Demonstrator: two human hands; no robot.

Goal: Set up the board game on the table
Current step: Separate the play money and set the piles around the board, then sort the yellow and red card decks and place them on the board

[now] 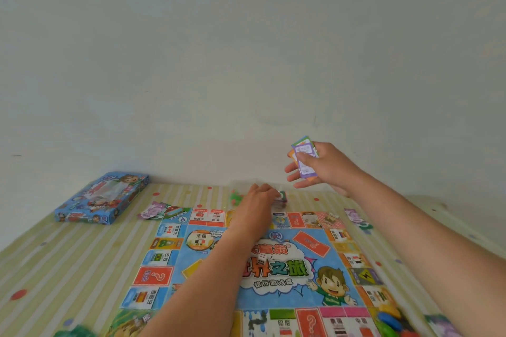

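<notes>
The right hand (327, 168) is raised above the far right part of the board (298, 271) and pinches a small stack of cards (304, 157). The thumb lies across the purple top card, and the other fingers (294, 169) are stretched out and slightly apart beneath the stack. The cards stand nearly upright, clear of the table, with orange and green edges showing behind the purple one.

The left hand (258, 200) reaches across the board to its far edge, back upward, with its fingers bent down. Just past its fingertips sits a small pale object (282, 196), blurred. Whether the fingers grip it or only touch it I cannot tell. Just to the left of these fingers lies a clump of green pieces (236, 197).

The board lies open and flat on the striped tablecloth (68, 260), under both forearms. A white die (262, 258) rests on the board's middle, beside the left forearm and well nearer the person than the fingers of either hand. The game box (101, 198) lies flat far to the left of the left hand, near the wall. Purple paper notes (151, 211) lie between the box and the board's far left corner. Blurred coloured tokens (388, 319) sit at the board's near right corner, below the right forearm.
</notes>
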